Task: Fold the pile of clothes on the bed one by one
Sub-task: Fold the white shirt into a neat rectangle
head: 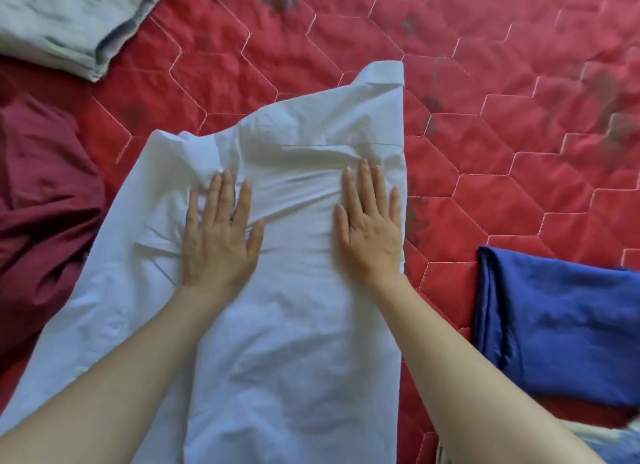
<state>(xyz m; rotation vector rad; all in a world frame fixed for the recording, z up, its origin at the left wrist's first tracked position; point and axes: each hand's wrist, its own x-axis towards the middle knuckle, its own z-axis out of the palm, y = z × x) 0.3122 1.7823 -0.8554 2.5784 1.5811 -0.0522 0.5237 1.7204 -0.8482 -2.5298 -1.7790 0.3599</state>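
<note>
Pressing white garment (294, 325) lengthwise away; left hand (218, 242), right hand (372, 235) fingers flat.

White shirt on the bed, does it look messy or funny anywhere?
A bit. The white shirt is bunched into wrinkles between the left hand and right hand, which press flat on it, and its left side flares out unevenly. The maroon garment lies crumpled on the red quilt.

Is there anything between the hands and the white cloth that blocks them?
Nothing visible. The left hand and right hand lie flat, fingers straight, directly on the white cloth, which is spread on the red quilt.
</note>
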